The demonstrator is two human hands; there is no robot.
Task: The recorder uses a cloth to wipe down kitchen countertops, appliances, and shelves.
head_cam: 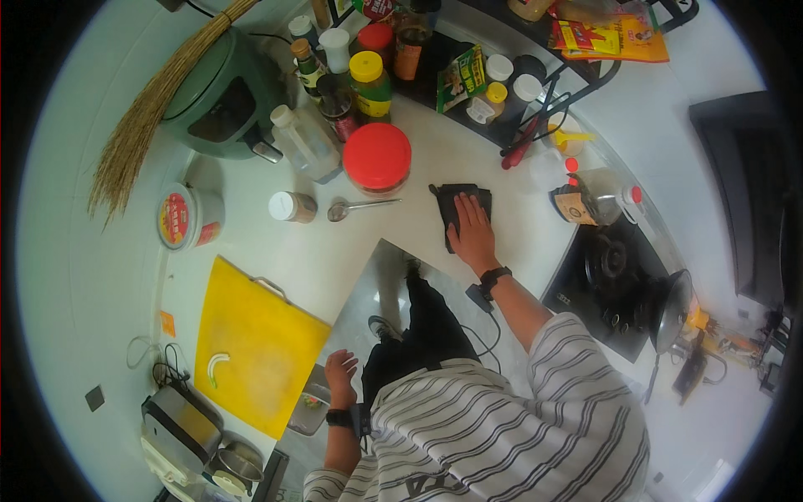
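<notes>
My right hand (473,232) lies flat, fingers nearly together, on a folded black cloth (449,207) on the white countertop (313,251). Left of it lie a metal spoon (367,204) and a white-capped jar (293,207), with a red-lidded jar (377,157) behind the spoon. My left hand (341,374) hangs low near my body, fingers bent and apart, with nothing visible in it. It is to the right of a yellow cutting board (263,351), which bears a small white-and-green curved piece (216,369), perhaps vegetable.
Bottles and jars crowd the back by a black rack (426,81). A green air fryer (219,100) and straw broom (150,100) stand back left. At right are a black cooktop (602,276), a tilted pan (671,312) and a plastic bottle (599,194). A lidded tub (188,216) sits left.
</notes>
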